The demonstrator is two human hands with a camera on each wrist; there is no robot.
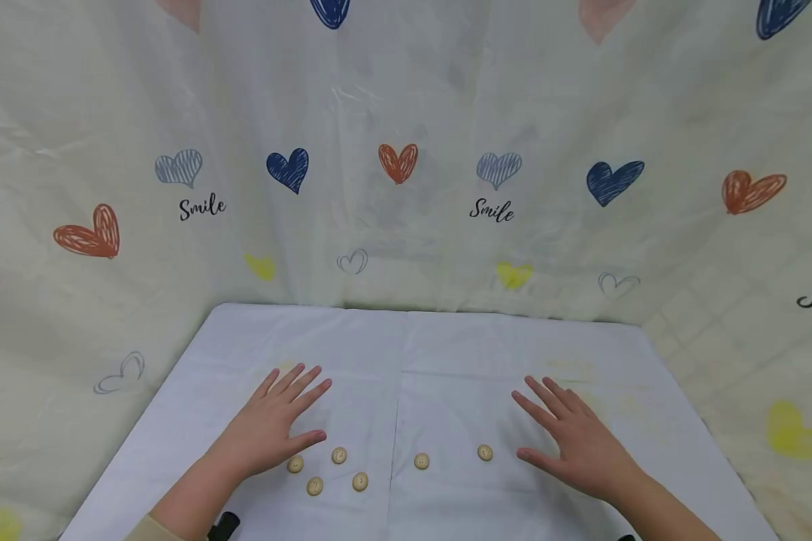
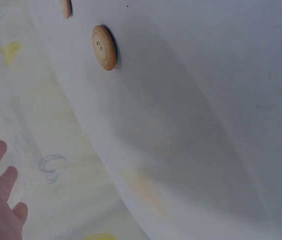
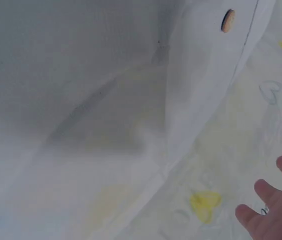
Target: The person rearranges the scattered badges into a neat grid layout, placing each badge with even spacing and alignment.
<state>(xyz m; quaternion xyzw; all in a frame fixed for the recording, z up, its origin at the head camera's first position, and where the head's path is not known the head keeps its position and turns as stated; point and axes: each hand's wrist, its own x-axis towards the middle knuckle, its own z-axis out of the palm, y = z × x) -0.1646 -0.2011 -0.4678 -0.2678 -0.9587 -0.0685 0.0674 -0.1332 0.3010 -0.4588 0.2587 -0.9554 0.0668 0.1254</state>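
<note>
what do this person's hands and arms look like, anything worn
The left hand and right hand wear no visible gloves or rings. A beige sleeve shows on the left arm, none on the right arm. A black piece shows beside each.

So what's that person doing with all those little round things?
Right now, nothing is being held. A person's left hand and right hand are spread open over the white table. Four round tan buttons lie in a loose group by the left hand, and two more buttons lie apart, between that group and the right hand.
</note>
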